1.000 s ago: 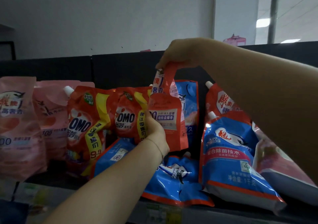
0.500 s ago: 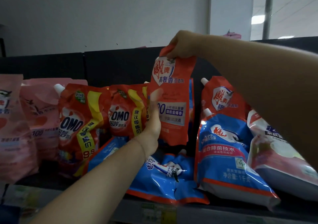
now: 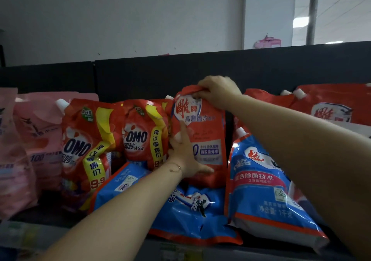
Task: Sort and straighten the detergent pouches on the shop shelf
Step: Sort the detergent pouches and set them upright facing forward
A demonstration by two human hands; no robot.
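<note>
An orange-red detergent pouch (image 3: 206, 132) stands upright at the middle of the shelf. My right hand (image 3: 217, 91) pinches its crumpled top edge. My left hand (image 3: 184, 156) grips its lower left side, thumb across the front. Two red OMO pouches (image 3: 88, 146) (image 3: 144, 136) stand to its left, the nearer one touching it. Blue pouches lie below it (image 3: 192, 210) and stand to its right (image 3: 261, 180). My right forearm hides part of the pouches behind it.
Pink pouches (image 3: 38, 132) fill the shelf's left end. More red pouches (image 3: 329, 106) lean at the back right. A dark back panel (image 3: 140, 76) runs behind the row. The shelf's front edge (image 3: 172, 250) carries price labels.
Both hands have lowered the orange-red pouch from up in the air and set it upright beside the OMO pouches. The view has shifted, showing more pouches at the right.
</note>
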